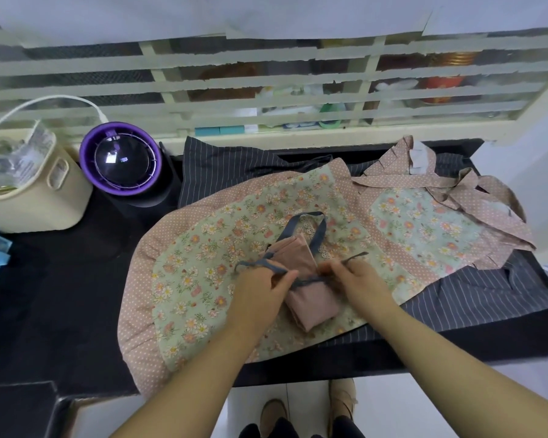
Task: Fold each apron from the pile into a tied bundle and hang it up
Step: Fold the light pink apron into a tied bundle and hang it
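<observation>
Across black counter [60, 295]: grey pinstriped apron [475, 298], spread flat. On top of it: floral apron [203, 248] with pink dotted border, laid open. At left, apart from cloth: cream bin [35, 197], purple-rimmed fan [121, 159] just beside. Mid-floral apron: folded pink bundle [310, 305]. Left hand [260, 286] at bundle's left, right hand [358, 279] at its right, fingers of each curled, pinching one end of grey-blue tie [304, 282] crossing bundle's middle.
</observation>
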